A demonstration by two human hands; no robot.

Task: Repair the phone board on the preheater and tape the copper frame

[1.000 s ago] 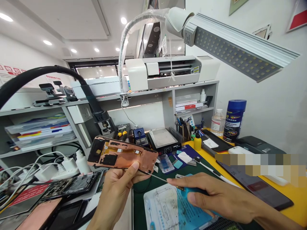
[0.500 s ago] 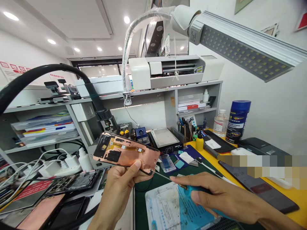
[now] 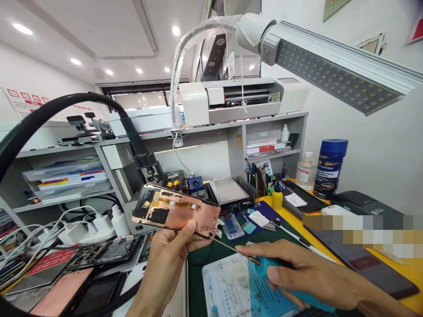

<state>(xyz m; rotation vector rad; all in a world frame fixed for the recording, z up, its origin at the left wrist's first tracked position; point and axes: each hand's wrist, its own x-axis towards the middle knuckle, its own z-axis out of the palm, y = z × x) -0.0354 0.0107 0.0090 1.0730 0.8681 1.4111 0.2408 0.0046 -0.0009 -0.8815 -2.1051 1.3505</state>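
My left hand (image 3: 167,259) holds up a copper-coloured phone display panel (image 3: 176,210) by its lower right corner, thumb on its edge, the back side with black and yellow parts facing me. My right hand (image 3: 307,275) grips a blue-handled tool (image 3: 291,281) whose thin metal shaft (image 3: 224,244) reaches left to the panel's lower edge beside my thumb. Both hands hover above a green work mat (image 3: 218,259) and a pale blue printed sheet (image 3: 231,286).
An opened phone (image 3: 102,253) and chargers with white cables (image 3: 66,229) lie at left. A heating plate (image 3: 228,193), tool holder (image 3: 257,178), yellow bottle (image 3: 276,197), blue can (image 3: 328,163) and dark phone (image 3: 363,264) stand behind and right. An LED lamp (image 3: 333,66) hangs overhead.
The view has shifted slightly, so everything sits a little further right. The panel stays in my left hand and the tool's shaft stays at its lower edge.
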